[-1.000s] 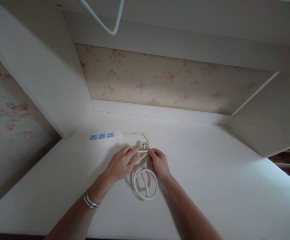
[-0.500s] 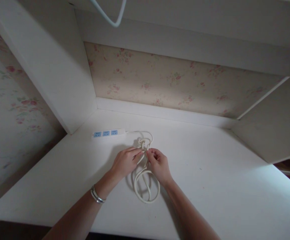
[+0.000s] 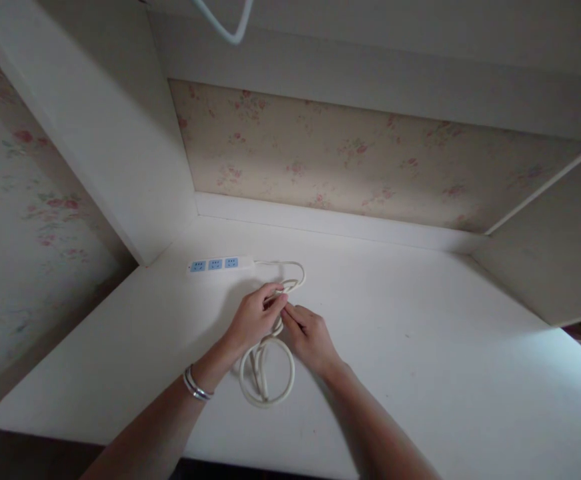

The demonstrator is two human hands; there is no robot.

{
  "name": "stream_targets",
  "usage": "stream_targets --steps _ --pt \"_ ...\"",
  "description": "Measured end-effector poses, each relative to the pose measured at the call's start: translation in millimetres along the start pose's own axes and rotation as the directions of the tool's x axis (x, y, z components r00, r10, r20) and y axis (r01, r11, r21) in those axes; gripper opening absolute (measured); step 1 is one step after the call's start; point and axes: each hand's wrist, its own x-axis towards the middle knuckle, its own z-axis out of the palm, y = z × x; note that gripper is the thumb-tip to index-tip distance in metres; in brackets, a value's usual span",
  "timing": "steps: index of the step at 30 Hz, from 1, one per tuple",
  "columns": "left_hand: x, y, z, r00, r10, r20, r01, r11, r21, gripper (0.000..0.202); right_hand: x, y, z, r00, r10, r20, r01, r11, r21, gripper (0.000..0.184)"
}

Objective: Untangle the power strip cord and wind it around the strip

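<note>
A cream power cord (image 3: 266, 371) lies in loose loops on a white desk (image 3: 420, 347). It runs back to a white power strip (image 3: 220, 265) with three blue sockets. My left hand (image 3: 255, 318), with a silver bracelet at the wrist, pinches the cord where the loops cross. Facing it, my right hand (image 3: 310, 337) has its fingers closed on the same bunch of cord. One round loop shows below both hands and a smaller one above them.
The desk sits in a white alcove with a side panel (image 3: 105, 133) on the left, a slanted panel on the right and floral wallpaper (image 3: 350, 153) behind. A pale cable (image 3: 223, 30) hangs at the top. The desk's front edge runs along the bottom left.
Both hands have drawn together on the cord. The large loop has shifted left and now lies under the left hand; the knot-like bunch above has loosened.
</note>
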Motion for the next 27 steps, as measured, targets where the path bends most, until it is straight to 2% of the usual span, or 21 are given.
stream_targets --steps 3,6,8,12,16,20,24,27 --pt "-1 -2 1.9 0.996 0.08 -0.035 -0.075 0.99 0.121 0.025 0 2 -2 0.998 -0.026 -0.052 0.023 0.998 -0.051 0.03" --pt "-2 -3 0.7 0.99 0.13 -0.054 -0.111 0.959 0.261 0.023 -1 3 -4 0.976 0.004 -0.216 -0.019 0.998 -0.067 0.025" --pt "-2 -3 -1.3 0.991 0.129 -0.04 -0.112 0.949 0.295 0.023 -2 3 -5 0.953 0.031 -0.302 -0.055 0.996 -0.071 0.026" --pt "-3 -3 -4.1 0.987 0.157 0.013 -0.154 0.944 0.292 0.024 -1 5 -3 0.962 0.031 -0.27 -0.038 0.999 -0.021 0.038" --pt "-3 -3 -3.6 0.989 0.148 0.016 -0.146 0.95 0.275 0.024 1 8 -2 0.955 0.045 -0.292 -0.036 0.999 0.036 0.03" --pt "-2 -3 -2.3 0.983 0.183 0.005 -0.178 0.947 0.268 0.024 2 11 -4 0.959 0.048 -0.28 -0.08 0.991 -0.105 0.031" --pt "-3 -2 -2.2 0.975 0.217 0.046 -0.222 0.937 0.271 0.024 2 14 -10 0.957 0.031 -0.287 -0.126 0.94 -0.316 0.028" --pt "-3 -1 -2.6 0.977 0.209 0.046 -0.213 0.944 0.251 0.024 1 17 -12 0.959 0.004 -0.284 -0.111 0.926 -0.362 0.025"
